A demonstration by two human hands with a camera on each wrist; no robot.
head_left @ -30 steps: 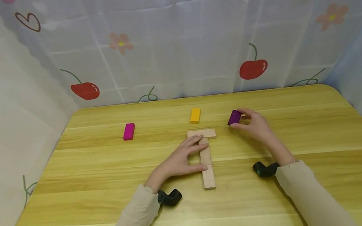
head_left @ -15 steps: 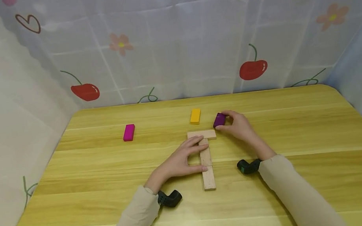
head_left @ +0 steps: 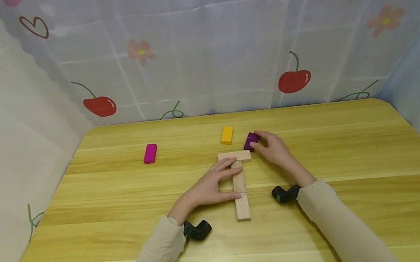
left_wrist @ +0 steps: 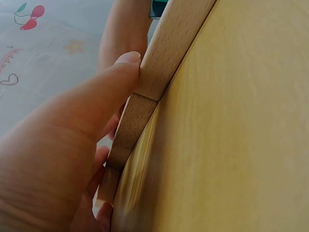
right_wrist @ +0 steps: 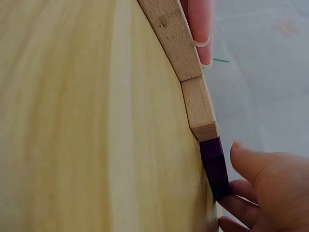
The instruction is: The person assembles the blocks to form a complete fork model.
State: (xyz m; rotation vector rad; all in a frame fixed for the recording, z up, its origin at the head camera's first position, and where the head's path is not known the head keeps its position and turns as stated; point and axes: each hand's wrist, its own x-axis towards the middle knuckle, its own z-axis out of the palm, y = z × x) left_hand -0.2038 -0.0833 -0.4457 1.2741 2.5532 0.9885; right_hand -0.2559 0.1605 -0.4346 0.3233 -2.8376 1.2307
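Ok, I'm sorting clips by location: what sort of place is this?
Probably a small curtained-off recording booth: a wood-grain table stands enclosed by pale hangings, the far one a cherry-printed sheet, and black wrist-worn devices suggest filming. I can't tell what lies beyond.

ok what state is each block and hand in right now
wooden row: two blocks, end to end
crosswise wooden block: lying across the row's far end
purple block: angled, at the crosswise wooden block's right end
yellow block: lying flat, apart
magenta block: lying flat, apart
left fingers: touching the row
right fingers: touching the purple block
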